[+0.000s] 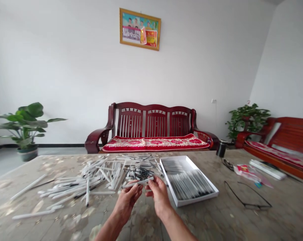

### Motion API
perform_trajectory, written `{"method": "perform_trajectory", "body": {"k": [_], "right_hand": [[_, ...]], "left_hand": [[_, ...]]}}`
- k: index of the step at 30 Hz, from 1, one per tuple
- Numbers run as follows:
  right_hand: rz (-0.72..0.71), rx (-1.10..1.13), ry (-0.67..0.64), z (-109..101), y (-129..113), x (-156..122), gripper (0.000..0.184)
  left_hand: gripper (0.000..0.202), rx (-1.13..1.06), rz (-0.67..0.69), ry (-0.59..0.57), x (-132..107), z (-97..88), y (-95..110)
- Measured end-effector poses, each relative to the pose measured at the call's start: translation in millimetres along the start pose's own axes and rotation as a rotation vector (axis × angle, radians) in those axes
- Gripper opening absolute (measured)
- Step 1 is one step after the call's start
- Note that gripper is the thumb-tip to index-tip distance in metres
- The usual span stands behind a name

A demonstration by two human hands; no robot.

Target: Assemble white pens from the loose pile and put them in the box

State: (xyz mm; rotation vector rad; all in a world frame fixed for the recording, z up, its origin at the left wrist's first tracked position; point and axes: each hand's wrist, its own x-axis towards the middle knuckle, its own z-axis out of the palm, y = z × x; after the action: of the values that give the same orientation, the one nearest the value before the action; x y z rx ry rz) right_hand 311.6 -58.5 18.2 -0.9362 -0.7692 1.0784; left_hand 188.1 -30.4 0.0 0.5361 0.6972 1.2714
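A slim white pen barrel (138,182) is gripped between the fingers of the left hand (127,201), and its far end is pinched by the fingertips of the right hand (159,195); both hands are closed on it, though neither is clenched into a fist. It is held just left of the open white box (199,199), above the speckled stone tabletop (242,224).

Left of the box, a loose heap of white pen barrels (101,174) is spread, with small dark parts (141,174) gathered at the edge nearest the box (too small to be told apart). Inside the box, rows of dark-ended pens (191,184) are laid side by side. Right of the box, a pair of black-framed glasses (249,206) is lying on the tabletop, and printed packets (249,174) are placed just beyond them. A black canister (221,148) stands past the box's far corner. Far beyond the box, a dark red wooden sofa (155,125) is set against the wall, beneath a framed picture (140,29).
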Motion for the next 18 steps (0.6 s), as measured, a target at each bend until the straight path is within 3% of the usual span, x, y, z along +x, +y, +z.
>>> {"method": "perform_trajectory", "body": {"k": [3,7,13,18], "right_hand": [[-0.032,-0.040,0.040,-15.1,-5.0,4.2,0.050],[-0.116,-0.136,0.253,-58.9,-25.7,32.1,0.051],[-0.136,-0.245,0.480,-131.4,-56.0,89.8,0.042],[-0.098,-0.381,0.589,-156.9,-50.4,114.6,0.029]], "left_hand": [[0.032,0.162,-0.070,-0.026,-5.1,5.3,-1.0],[0.040,0.458,-0.119,-0.061,-8.2,-3.6,-10.0],[0.034,0.694,0.056,-0.167,-9.3,-42.2,-25.0],[0.027,0.788,0.148,-0.205,-22.3,-49.8,-23.4]]}}
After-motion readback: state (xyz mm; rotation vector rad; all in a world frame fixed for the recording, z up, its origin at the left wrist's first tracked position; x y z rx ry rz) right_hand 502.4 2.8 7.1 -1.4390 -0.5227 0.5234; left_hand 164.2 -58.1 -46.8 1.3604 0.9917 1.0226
